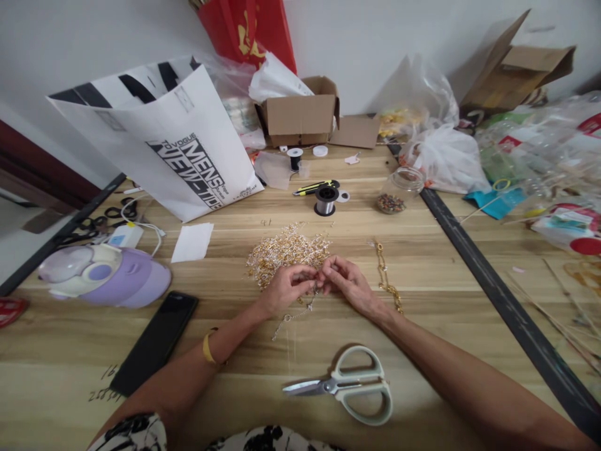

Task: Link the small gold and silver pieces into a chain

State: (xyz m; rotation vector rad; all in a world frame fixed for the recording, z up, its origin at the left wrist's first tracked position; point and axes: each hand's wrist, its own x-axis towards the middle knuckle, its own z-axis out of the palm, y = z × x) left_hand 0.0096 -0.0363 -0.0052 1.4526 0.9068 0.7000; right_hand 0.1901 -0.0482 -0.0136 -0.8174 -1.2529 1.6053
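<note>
My left hand [291, 285] and my right hand [345, 280] meet at the middle of the table, fingertips pinched close together. Between them they hold the upper end of a thin silver chain [308, 307], which trails down onto the wood toward the left. What exactly sits at the fingertips is too small to make out. Just behind the hands lies a heap of small gold and silver jewelry pieces [282, 250]. A gold chain [382, 269] rests to the right of my right hand. Nearer to me is a pair of scissors [338, 385] with pale grey handles.
Behind the heap stand a spool of silvery wire [325, 202], a utility knife [310, 187] and a glass jar of beads [392, 200]. On the left are a purple bottle [113, 275], a black phone [154, 344] and a white paper bag [164, 150]. Plastic bags [441, 163] crowd the right.
</note>
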